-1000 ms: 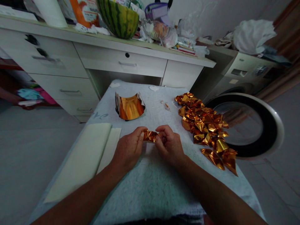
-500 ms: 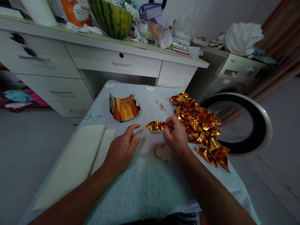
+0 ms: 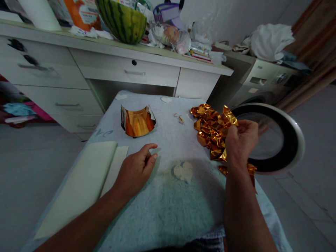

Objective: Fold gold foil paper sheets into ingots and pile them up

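Observation:
My right hand is closed on a folded gold foil piece, held over the right side of a heap of similar gold foil pieces. My left hand rests at the middle left of the cloth-covered table, thumb and index finger apart, with nothing between them. Beyond it stands a curved stack of gold foil sheets, its ends turned up. Small scraps lie between the stack and the heap.
Pale folded sheets lie along the table's left side. A washing machine's open round door is close by the right edge. Behind the table, a white drawer desk carries a cut watermelon and plastic bags.
My right hand has moved right with the foil piece, from the table's middle to above the heap. The left hand has barely moved.

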The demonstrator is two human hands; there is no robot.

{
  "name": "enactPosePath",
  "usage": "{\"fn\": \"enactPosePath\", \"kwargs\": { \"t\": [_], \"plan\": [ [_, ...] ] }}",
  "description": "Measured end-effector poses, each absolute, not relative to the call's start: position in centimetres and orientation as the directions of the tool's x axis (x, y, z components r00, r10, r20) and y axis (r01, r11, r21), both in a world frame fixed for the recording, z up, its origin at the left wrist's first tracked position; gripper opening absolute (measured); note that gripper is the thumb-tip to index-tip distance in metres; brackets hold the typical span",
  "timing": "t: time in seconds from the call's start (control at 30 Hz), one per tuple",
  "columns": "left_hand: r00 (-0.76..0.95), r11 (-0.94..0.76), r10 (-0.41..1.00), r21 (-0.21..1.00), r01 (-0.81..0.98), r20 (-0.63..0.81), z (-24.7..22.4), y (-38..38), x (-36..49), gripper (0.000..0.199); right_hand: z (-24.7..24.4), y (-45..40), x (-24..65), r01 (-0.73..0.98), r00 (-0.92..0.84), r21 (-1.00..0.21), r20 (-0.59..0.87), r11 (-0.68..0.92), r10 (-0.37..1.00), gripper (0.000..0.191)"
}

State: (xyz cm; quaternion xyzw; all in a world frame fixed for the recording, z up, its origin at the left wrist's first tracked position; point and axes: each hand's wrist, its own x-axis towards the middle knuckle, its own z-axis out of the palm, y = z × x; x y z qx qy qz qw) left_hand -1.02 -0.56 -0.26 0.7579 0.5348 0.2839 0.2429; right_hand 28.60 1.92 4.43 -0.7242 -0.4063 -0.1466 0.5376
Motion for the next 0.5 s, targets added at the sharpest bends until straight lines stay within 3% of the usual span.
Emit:
{"fn": "enactPosePath", "kwargs": {
  "t": [0.13,0.27,0.4,0.5],
  "plan": [
    [0.258,-0.309,0.949,0.676,0.669,0.178,-0.1,-0.6,-1.1,0.031,4.7,1.7,28.7,0.752,0.63,-0.65,0.661,-0.11,0.407,0.026],
    [0.253,-0.303,0.951,0.682,0.665,0.176,-0.2,-0.7,-1.3,0.028,4.2,1.7,27.5,0.779,0.554,-0.627,0.709,0.03,0.437,0.023],
    [0.274,-0.314,0.947,0.679,0.664,0.17,-0.4,-0.6,-1.3,0.025,2.8,2.0,25.4,0.798,0.404,-0.58,0.714,0.161,0.572,0.016],
    [0.312,-0.338,0.936,0.671,0.66,0.164,-0.6,-0.5,-1.3,0.023,1.6,2.0,23.6,0.783,0.289,-0.591,0.624,0.196,0.726,0.014]
  ]
}}
